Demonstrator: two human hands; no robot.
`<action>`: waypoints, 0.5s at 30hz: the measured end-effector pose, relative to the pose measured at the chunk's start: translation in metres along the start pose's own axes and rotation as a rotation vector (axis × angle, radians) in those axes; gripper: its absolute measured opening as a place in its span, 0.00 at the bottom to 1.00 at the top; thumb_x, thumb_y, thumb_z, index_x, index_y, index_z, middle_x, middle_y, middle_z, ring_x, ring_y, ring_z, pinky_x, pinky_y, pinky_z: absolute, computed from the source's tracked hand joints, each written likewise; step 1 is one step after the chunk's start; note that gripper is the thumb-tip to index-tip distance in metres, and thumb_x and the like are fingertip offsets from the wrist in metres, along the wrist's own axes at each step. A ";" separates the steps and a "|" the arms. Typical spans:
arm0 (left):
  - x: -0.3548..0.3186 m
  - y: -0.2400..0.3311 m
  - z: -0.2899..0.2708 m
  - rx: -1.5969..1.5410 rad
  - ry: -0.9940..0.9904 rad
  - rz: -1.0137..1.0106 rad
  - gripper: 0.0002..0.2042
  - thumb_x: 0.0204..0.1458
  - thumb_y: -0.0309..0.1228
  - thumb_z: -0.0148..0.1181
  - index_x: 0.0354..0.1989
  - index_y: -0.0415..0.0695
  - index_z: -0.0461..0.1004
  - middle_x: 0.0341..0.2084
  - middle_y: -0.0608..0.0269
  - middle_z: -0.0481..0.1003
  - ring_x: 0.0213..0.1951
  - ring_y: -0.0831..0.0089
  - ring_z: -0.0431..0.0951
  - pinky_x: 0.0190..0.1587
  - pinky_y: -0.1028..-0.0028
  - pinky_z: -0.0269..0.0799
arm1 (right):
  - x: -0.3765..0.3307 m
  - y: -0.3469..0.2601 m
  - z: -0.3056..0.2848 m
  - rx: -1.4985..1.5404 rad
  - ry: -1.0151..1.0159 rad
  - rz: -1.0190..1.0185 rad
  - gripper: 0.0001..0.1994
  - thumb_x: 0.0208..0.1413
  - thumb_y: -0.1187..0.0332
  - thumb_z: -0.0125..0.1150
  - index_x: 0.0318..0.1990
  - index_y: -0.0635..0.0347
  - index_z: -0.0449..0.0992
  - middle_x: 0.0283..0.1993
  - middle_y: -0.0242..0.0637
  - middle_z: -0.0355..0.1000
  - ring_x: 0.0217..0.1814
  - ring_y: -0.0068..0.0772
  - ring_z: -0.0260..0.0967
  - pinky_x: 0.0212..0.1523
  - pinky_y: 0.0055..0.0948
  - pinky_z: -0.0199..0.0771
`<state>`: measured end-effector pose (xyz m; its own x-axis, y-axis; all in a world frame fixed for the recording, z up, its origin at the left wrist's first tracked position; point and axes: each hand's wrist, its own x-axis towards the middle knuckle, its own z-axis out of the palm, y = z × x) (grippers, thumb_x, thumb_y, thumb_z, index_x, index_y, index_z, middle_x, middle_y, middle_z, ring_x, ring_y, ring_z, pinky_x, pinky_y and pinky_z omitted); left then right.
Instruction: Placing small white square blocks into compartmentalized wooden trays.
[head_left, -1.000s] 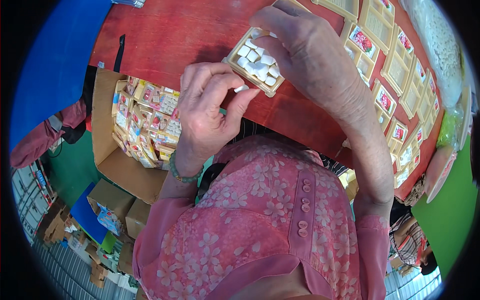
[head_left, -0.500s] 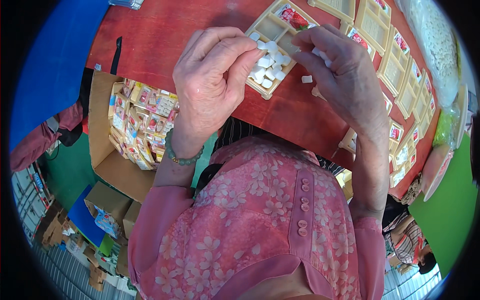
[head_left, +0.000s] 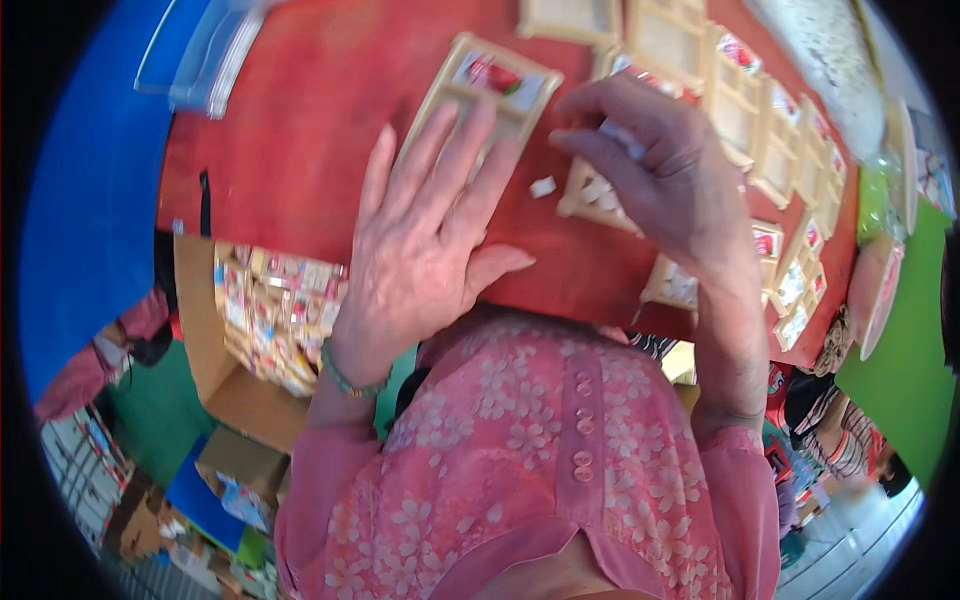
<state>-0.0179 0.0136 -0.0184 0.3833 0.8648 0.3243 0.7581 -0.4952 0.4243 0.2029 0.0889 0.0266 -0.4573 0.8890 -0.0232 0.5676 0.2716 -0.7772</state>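
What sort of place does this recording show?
Probably a small packing workshop: cream compartment trays stand in rows on a red table, and a large cardboard box beside it holds a heap of similar-looking packs.

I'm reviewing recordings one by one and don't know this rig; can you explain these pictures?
There is no machine: a person works with two bare hands. Every picture comes from one wide fisheye camera on their head, looking down, so straight edges bend. On the red table lie cream plastic compartment trays, some with strawberry pictures, and one loose small white block. The left hand is spread open over one tray; blur hides whether it touches. The right hand is curled and seems to hold more white blocks. At left, an open brown cardboard box holds more trays.
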 end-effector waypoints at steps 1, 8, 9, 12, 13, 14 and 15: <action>-0.001 0.001 0.004 0.058 -0.129 -0.033 0.35 0.58 0.50 0.61 0.70 0.42 0.67 0.73 0.51 0.60 0.76 0.49 0.55 0.75 0.45 0.46 | 0.000 0.012 -0.001 -0.060 0.033 -0.095 0.08 0.62 0.72 0.66 0.45 0.64 0.78 0.36 0.34 0.76 0.38 0.25 0.72 0.40 0.28 0.72; -0.005 0.003 0.003 0.158 -0.217 -0.083 0.42 0.60 0.60 0.51 0.71 0.35 0.62 0.74 0.48 0.58 0.76 0.50 0.54 0.76 0.47 0.44 | 0.000 0.028 -0.048 -0.012 0.089 0.091 0.08 0.63 0.70 0.66 0.46 0.63 0.80 0.35 0.28 0.76 0.38 0.20 0.71 0.40 0.24 0.71; -0.005 0.005 0.004 0.159 -0.225 -0.095 0.43 0.60 0.60 0.50 0.72 0.35 0.60 0.74 0.46 0.57 0.76 0.50 0.54 0.76 0.47 0.44 | 0.004 0.032 -0.056 0.048 0.102 0.158 0.08 0.63 0.70 0.66 0.47 0.62 0.81 0.34 0.25 0.75 0.37 0.18 0.70 0.39 0.22 0.71; -0.006 0.007 0.003 0.184 -0.230 -0.062 0.44 0.61 0.62 0.47 0.72 0.33 0.58 0.74 0.44 0.56 0.76 0.50 0.53 0.76 0.46 0.44 | 0.024 0.044 -0.069 0.101 0.147 0.151 0.09 0.64 0.68 0.66 0.46 0.62 0.82 0.33 0.22 0.74 0.35 0.14 0.68 0.36 0.20 0.68; -0.007 0.006 0.003 0.182 -0.245 -0.065 0.44 0.62 0.63 0.46 0.72 0.33 0.59 0.74 0.44 0.56 0.76 0.49 0.53 0.76 0.46 0.44 | 0.032 0.046 -0.071 0.111 0.156 0.184 0.10 0.64 0.67 0.65 0.46 0.63 0.82 0.33 0.22 0.74 0.34 0.14 0.67 0.36 0.20 0.68; -0.009 0.006 0.006 0.160 -0.216 -0.099 0.42 0.61 0.62 0.49 0.72 0.38 0.62 0.74 0.50 0.57 0.76 0.56 0.54 0.76 0.46 0.44 | 0.042 0.047 -0.067 0.126 0.176 0.187 0.11 0.64 0.64 0.65 0.46 0.63 0.81 0.32 0.23 0.74 0.33 0.14 0.67 0.34 0.21 0.67; -0.008 0.006 0.004 0.167 -0.217 -0.103 0.42 0.61 0.62 0.49 0.72 0.38 0.62 0.74 0.50 0.57 0.76 0.56 0.54 0.76 0.46 0.44 | 0.053 0.048 -0.062 0.131 0.173 0.182 0.11 0.64 0.64 0.65 0.46 0.63 0.81 0.32 0.23 0.74 0.33 0.14 0.67 0.34 0.21 0.67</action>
<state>-0.0138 0.0036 -0.0221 0.3901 0.9163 0.0911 0.8684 -0.3990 0.2944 0.2489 0.1717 0.0272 -0.2258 0.9716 -0.0708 0.5310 0.0619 -0.8451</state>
